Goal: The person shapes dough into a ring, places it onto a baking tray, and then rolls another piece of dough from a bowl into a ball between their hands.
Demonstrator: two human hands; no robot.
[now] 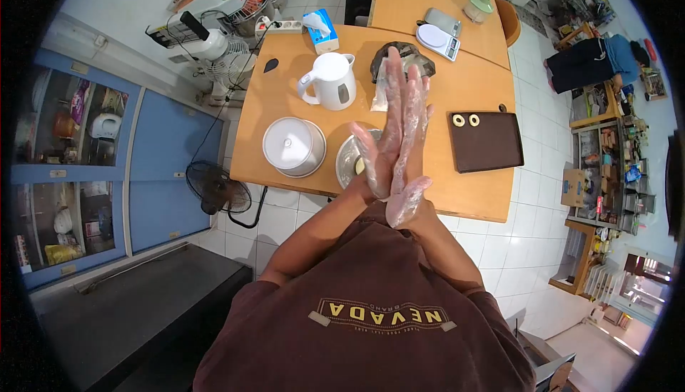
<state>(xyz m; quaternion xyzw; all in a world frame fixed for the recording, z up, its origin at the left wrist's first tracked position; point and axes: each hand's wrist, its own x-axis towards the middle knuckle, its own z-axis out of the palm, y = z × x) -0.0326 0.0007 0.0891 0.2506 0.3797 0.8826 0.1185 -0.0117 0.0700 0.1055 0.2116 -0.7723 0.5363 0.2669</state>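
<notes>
My left hand (386, 151) and my right hand (412, 160) are raised over the table's front edge, both in clear plastic gloves. The palms lie against each other, with fingers stretched out and pointing away from me. Whether anything sits between the palms is hidden. Behind my left hand is a metal bowl (345, 161), partly covered, with a pale lump that looks like dough (359, 166) inside. To the right, a dark baking tray (486, 151) carries two pale dough rings (467, 120) near its far left corner.
A white lidded tub (289, 146) and a white electric kettle (332, 81) stand left on the wooden table (457, 199). Behind are a dark plastic bag (417, 60), a kitchen scale (437, 39), a tissue box (320, 30) and a green-lidded jar (478, 8). Another person (596, 63) is at far right.
</notes>
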